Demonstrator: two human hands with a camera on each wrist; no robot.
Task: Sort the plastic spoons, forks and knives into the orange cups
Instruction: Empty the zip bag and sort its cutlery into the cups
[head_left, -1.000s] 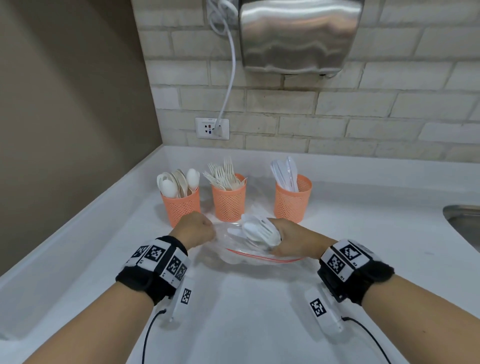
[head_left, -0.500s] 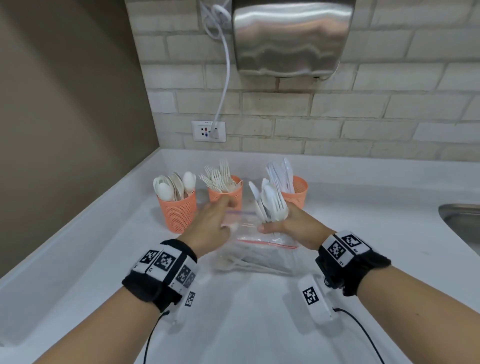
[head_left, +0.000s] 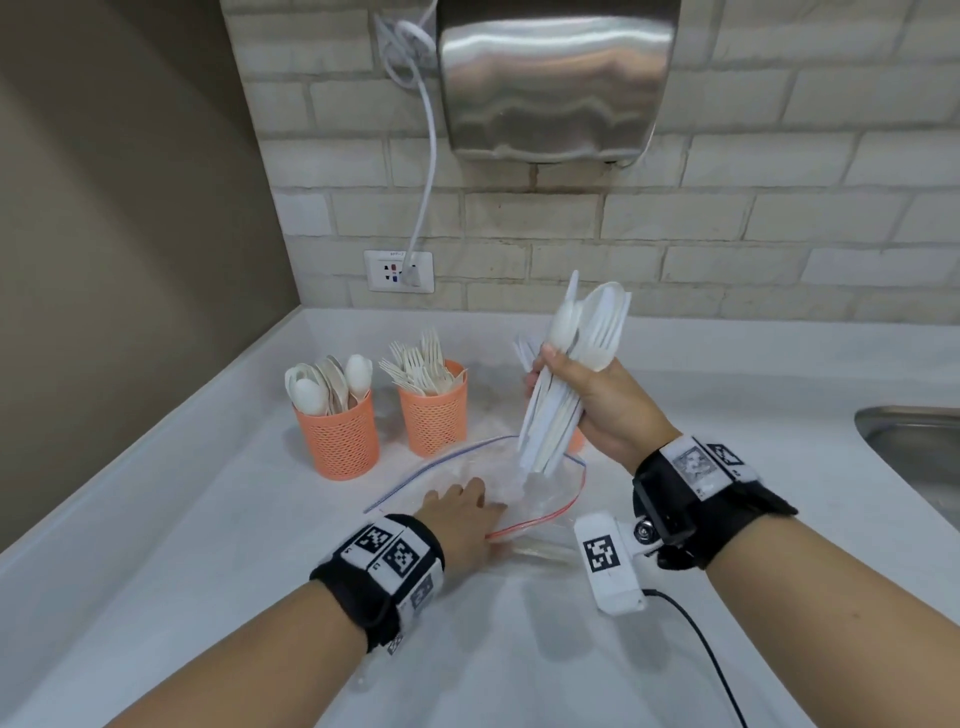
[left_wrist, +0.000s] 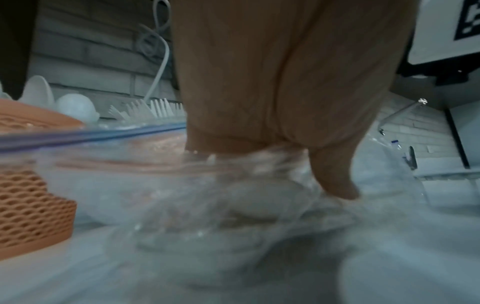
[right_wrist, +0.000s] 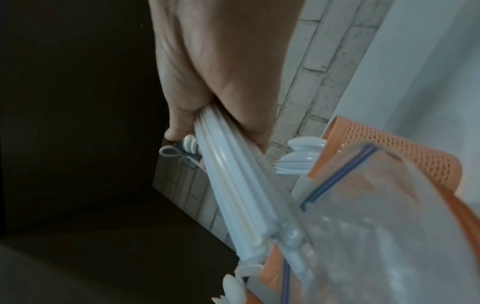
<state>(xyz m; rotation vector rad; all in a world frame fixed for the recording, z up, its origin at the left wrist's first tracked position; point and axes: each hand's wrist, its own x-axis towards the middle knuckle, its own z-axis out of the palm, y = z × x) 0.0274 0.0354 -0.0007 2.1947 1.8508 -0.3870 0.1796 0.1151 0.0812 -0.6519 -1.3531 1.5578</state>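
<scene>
Your right hand (head_left: 597, 400) clenches a bundle of cutlery (head_left: 566, 379) at frame centre, handles dipping into the bag (head_left: 550, 493); your left hand (head_left: 462, 519) presses flat on that bag below.

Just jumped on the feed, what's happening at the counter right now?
The right hand grips a mixed bundle of white plastic cutlery, lifted almost clear of a clear zip bag. The left hand presses the bag flat on the counter. Behind stand the spoon cup and fork cup, both partly filled; a third cup is mostly hidden behind the bundle.
</scene>
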